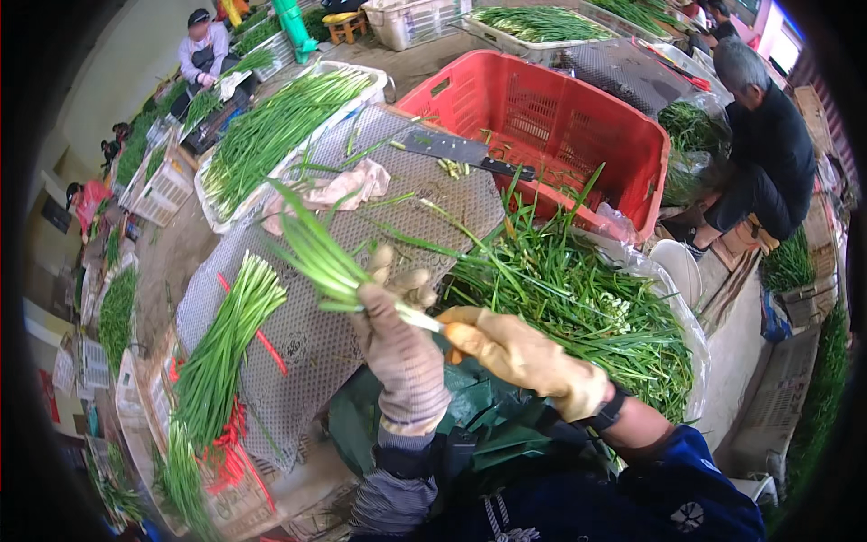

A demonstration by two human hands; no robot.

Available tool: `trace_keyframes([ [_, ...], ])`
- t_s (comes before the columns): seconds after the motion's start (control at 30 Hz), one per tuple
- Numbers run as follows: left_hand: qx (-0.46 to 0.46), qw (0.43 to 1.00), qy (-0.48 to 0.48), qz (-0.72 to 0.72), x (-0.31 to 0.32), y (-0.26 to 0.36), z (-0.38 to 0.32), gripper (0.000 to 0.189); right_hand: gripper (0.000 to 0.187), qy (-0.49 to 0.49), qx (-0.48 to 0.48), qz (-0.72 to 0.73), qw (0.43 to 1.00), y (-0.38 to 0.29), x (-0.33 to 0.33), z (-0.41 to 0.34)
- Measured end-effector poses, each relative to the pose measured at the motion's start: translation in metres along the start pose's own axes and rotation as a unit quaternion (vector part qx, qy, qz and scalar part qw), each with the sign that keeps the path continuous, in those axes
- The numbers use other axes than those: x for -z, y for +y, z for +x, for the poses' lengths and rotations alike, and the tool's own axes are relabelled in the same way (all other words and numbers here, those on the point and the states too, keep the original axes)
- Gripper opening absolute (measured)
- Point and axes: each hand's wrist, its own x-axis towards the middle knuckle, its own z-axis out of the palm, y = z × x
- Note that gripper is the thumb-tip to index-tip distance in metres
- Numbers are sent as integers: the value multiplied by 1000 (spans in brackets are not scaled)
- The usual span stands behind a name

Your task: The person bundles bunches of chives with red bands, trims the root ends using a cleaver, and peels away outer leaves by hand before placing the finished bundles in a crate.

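Note:
My left hand (405, 362), in a knitted work glove, grips a small bunch of green chives (324, 261) above the work surface. The leaves point away to the upper left. At the pale stem end, the fingertips of my right hand (532, 352), in a yellowish glove, close on the stems. To the left, a larger chive bundle (220, 356) lies on the grey patterned mat (318, 352), partly over a red tie (273, 352). A heap of loose chive leaves and trimmings (576, 311) fills a clear plastic bag (698, 345) by my right hand.
A broad-bladed knife (443, 148) and a pale cloth (355, 186) lie on the mat's far part. Beyond stands a red plastic crate (528, 95) with scraps inside. A white crate (379, 85) holds more chives. A seated person (765, 142) is at the right; others sit farther off.

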Motion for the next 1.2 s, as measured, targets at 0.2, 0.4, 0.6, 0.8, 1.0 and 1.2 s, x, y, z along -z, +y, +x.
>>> trace_keyframes([
  [0.2, 181, 983, 12, -27, 41, -9, -16, 67, 27, 124, 170, -195, 958, 23, 7, 42],
  [0.4, -207, 823, -220, 482, 42, 43, -17, 40, 29, -101, 156, -284, 941, 14, 45, 47],
  [0.6, -78, 614, -365, 695, 29, 37, 35, 41, 28, -48, 169, -143, 974, 12, 76, 93],
  [0.8, -214, 659, -255, 675, 26, 19, 103, 39, 52, 71, 130, -280, 948, 95, 31, 47],
  [1.0, -223, 594, -314, 706, 13, -65, 156, 51, 34, -194, 48, -130, 971, 58, 81, 42],
  [1.2, -228, 636, -298, 674, 13, -108, 150, 50, 41, 260, 92, -548, 790, 69, 157, 170],
])
